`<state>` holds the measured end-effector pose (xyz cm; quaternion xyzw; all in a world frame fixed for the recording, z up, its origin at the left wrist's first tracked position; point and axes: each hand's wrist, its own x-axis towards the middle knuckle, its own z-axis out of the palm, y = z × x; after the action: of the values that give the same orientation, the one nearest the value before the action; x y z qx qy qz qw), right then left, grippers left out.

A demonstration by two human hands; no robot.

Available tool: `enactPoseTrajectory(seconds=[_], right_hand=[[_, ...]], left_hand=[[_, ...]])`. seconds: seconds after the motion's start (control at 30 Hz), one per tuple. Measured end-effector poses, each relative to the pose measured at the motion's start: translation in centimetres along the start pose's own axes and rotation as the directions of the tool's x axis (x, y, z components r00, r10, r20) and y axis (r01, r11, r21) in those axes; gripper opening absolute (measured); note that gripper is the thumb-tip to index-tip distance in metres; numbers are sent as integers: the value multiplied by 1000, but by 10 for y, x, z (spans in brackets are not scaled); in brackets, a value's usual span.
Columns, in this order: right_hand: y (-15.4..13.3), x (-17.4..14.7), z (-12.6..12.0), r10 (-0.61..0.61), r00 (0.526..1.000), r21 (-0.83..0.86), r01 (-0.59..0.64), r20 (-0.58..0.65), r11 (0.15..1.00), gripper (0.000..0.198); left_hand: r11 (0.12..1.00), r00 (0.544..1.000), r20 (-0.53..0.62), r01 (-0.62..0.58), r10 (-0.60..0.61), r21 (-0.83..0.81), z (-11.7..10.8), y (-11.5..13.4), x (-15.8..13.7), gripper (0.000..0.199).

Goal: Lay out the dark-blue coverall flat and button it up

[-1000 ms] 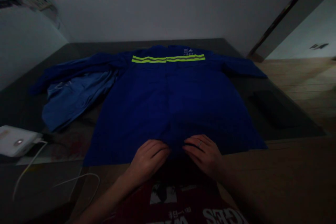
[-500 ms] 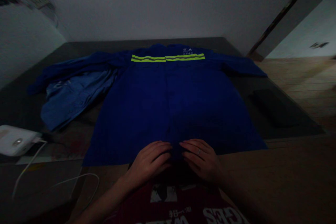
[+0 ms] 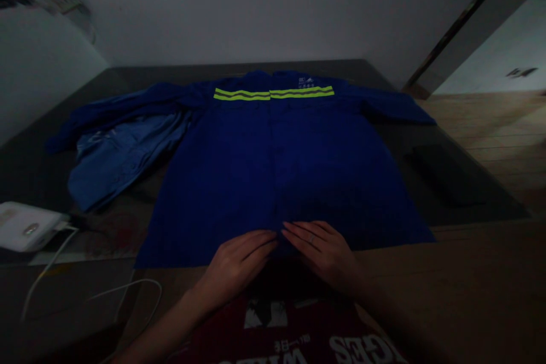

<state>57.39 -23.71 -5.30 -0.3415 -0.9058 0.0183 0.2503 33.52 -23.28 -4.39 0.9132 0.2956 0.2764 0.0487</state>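
Note:
A blue work jacket (image 3: 230,170) lies spread front up, with a yellow-green reflective stripe (image 3: 302,92) across its chest and its sleeves out to both sides. Along its near hem, at the middle, my left hand (image 3: 241,259) rests with fingers stretched out over the cloth. My right hand (image 3: 322,247), wearing a ring, lies opposite it on the other side of the front seam, fingers likewise extended flat. The fingertips of both hands almost meet. Both thumbs are hidden under the hands, and the dim light hides any fold beneath them.
Under the jacket is a dark tabletop (image 3: 140,74) against a wall. A folded lighter blue garment (image 3: 123,153) lies by the left sleeve. At the left edge sits a white charger (image 3: 32,227) with a cable (image 3: 46,270). A dark flat item (image 3: 443,173) lies at right.
My right hand has shifted slightly left and away from me, and its fingers have straightened. My left hand has flattened on the hem. The jacket looks unchanged.

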Motion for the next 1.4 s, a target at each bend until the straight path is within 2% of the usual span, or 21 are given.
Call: enactPoseTrajectory(seconds=[0.1,0.27,0.4,0.6,0.77,0.83,0.9,0.97,1.03,1.13,1.2,1.27,1.33,1.4], right_hand=[[1,7,-4,-37,999,-16,37,12,999,32],[3,14,-10,-71,994,-9,71,-77,997,33],[1,12,-12,-77,993,0,77,-94,997,33],[-4,-7,0,-42,998,-21,41,-46,999,29],[-1,-14,-9,-15,1000,77,16,-10,997,21],[6,-7,-21,-26,999,129,30,-30,991,21],[15,4,-35,-4,997,145,15,-72,989,22],[26,20,-49,46,991,139,-28,-123,990,24],[37,37,-58,95,985,142,-75,-144,987,23],[59,64,-61,133,986,171,-116,-96,978,23],[79,82,-55,134,990,187,-125,-36,974,22],[103,102,-45,133,991,188,-137,34,973,22],[128,125,-33,161,980,174,-179,116,968,23],[152,151,-21,235,955,127,-260,183,957,26]], left_hand=[[999,1000,-21,10,-10,-33,-4,0,3,21],[998,998,-70,-5,1,-67,-13,1,11,21],[998,995,-99,-32,25,-62,-13,2,10,19],[999,999,11,-52,52,-4,-1,3,-3,17],[993,976,210,-31,55,-116,-29,-3,7,21],[989,978,207,14,18,-150,-42,-8,21,23],[989,990,132,58,-40,-135,-45,-12,39,25],[992,993,76,100,-94,-77,-38,-15,57,25],[993,989,88,118,-118,6,-22,-16,71,29],[989,975,196,86,-108,118,7,-17,77,52],[984,956,280,37,-85,172,25,-20,72,68],[974,949,311,-33,-40,225,39,-25,63,79],[951,965,260,-114,36,288,51,-33,55,80],[907,978,169,-176,119,382,59,-42,49,72]])
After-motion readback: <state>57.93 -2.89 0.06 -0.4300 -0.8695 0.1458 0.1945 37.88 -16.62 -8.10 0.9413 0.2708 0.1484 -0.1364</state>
